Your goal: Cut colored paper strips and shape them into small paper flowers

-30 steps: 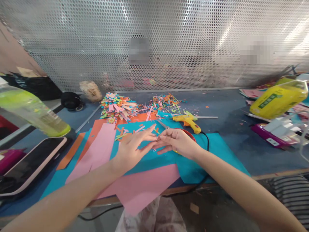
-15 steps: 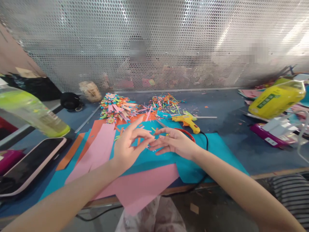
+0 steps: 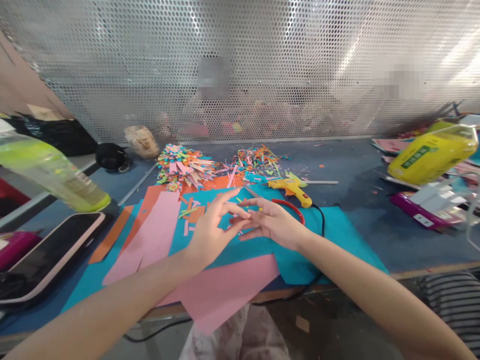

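A pink sheet (image 3: 221, 300) is seen overhanging the front edge of the counter (image 3: 378, 210), with a phone (image 3: 48, 255) laid at the left. Farther in, a turquoise sheet (image 3: 247, 251) is spread beneath both hands. Above it, the left hand (image 3: 212, 230) and the right hand (image 3: 277, 222) are held with fingertips meeting, the fingers loosely bent and partly spread; whether anything small is pinched there cannot be told. Beyond the left hand, cut paper pieces (image 3: 197, 215) are scattered on the sheet. Scissors (image 3: 298, 209) are partly hidden by the right hand. Behind them, a yellow glue gun (image 3: 292, 189) is laid flat. Farther back, a layered paper ornament (image 3: 183, 165) and multicoloured shreds (image 3: 258, 157) are backed by a perforated metal panel (image 3: 262, 40).
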### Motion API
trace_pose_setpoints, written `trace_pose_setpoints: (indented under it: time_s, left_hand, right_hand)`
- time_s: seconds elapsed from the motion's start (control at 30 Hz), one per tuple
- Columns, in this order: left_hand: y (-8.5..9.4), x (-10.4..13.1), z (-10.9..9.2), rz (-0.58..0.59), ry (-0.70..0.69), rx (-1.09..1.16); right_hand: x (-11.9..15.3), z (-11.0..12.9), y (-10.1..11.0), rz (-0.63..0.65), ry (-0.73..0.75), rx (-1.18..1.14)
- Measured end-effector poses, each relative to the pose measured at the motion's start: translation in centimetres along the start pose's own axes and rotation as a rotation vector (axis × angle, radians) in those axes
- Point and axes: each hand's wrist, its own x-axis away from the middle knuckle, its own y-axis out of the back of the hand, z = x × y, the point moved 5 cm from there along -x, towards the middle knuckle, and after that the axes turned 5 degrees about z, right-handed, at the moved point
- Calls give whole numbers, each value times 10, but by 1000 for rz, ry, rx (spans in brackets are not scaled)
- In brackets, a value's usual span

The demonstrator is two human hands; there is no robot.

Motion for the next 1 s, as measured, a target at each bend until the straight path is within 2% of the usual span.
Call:
trace_pose_setpoints:
  time_s: [0.27,0.43,0.53,0.6,0.67,0.83,0.93,1.0]
  left_hand:
    - [4,-3,-2,21,-22,-101]
    - [9,-2,-12,54,-159,-217]
    - [22,-5,-15,-71,-180,-216]
    - [33,-7,-13,-176,-162,-188]
    - [38,-10,-9,-212,-131,-169]
    - [35,-13,-1,-143,-32,-130]
    - [35,-13,2,-138,89,-71]
    - [33,-13,6,-93,185,18]
  right_hand:
    - [0,-5,-4,61,27,-20]
    - [2,0,-5,103,28,-23]
    - [4,5,-6,120,28,0]
    - [5,7,-7,151,29,7]
    - [6,8,-9,195,26,8]
    - [8,7,-12,264,20,36]
    - [9,6,-13,299,29,95]
    - [9,4,-11,303,29,149]
